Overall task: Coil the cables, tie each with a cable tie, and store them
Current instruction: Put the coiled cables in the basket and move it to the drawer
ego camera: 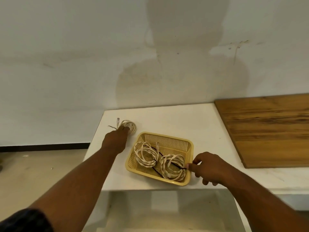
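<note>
Left hand [115, 142] reaches out, fingers holding coiled cable [129, 126]; right hand [206, 166] fingers pinch basket [167, 139] rim.

Wall [66, 56]: white, stained, a person's shadow cast on it.
Floor [41, 173]: pale, dark skirting strip.
Table [167, 118]: white.
Wooden board [267, 131]: right, against wall.

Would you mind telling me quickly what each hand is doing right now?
Left hand: closed on the cable coil on the table.
Right hand: pinching the basket rim.
</note>
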